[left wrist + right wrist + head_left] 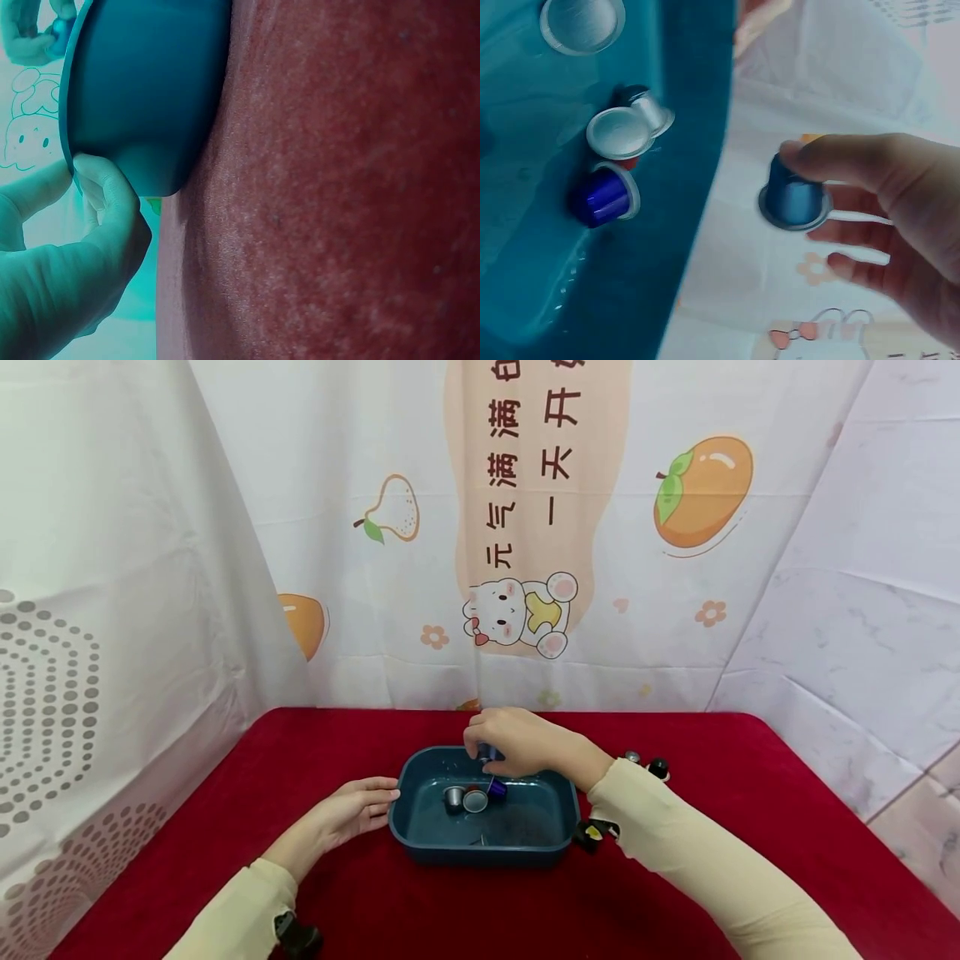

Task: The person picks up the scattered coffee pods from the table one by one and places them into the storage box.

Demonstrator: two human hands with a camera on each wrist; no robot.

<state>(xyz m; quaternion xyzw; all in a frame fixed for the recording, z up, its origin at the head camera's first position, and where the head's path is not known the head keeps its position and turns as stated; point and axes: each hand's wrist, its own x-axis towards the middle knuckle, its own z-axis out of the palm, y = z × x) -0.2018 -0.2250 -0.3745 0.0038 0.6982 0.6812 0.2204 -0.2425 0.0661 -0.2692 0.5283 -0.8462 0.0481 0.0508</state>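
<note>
A dark blue plastic basin [487,857] stands on the table. At its left end my left hand [352,814] pinches the rim between thumb and fingers, as the left wrist view shows. Over the basin's far side, my right hand [517,739] holds a blue coffee capsule [795,196] with its thumb and fingers. Inside the basin lie a purple-blue capsule [604,196], a silver-lidded capsule [475,801] and a silver-sided capsule [453,797] close together. A reddish piece [628,162] shows partly behind them. Another round silver lid [583,22] appears in the right wrist view.
Red cloth [337,743] covers the table. Beyond the basin's right end sit a silver capsule [632,757] and a black capsule [658,767], partly beside my right sleeve. A printed white curtain [375,635] hangs behind the table's far edge.
</note>
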